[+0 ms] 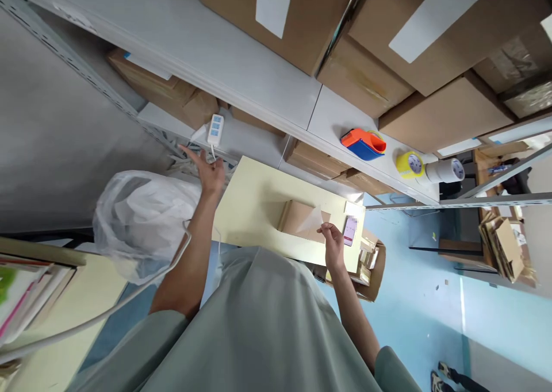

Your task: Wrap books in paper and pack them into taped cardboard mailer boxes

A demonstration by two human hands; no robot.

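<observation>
My left hand (209, 170) is raised at the left end of the pale yellow table (245, 196), fingers spread and holding nothing, just below a white power strip (215, 130) on the shelf. Pinched in my right hand (332, 239) is the edge of a thin translucent sheet (311, 221). The sheet stands at an angle over a brown cardboard box (297, 212) lying on the table. To the right of that hand a phone (349, 230) with a lit screen rests near the table's right end.
A white plastic bag (142, 214) hangs at the left beside a grey cable (129, 294). Shelves (241, 64) hold cartons, tape rolls (409, 164) and an orange-blue holder (363, 143). An open carton (376, 268) stands on the floor; a person's shoes (437, 380) show at bottom right.
</observation>
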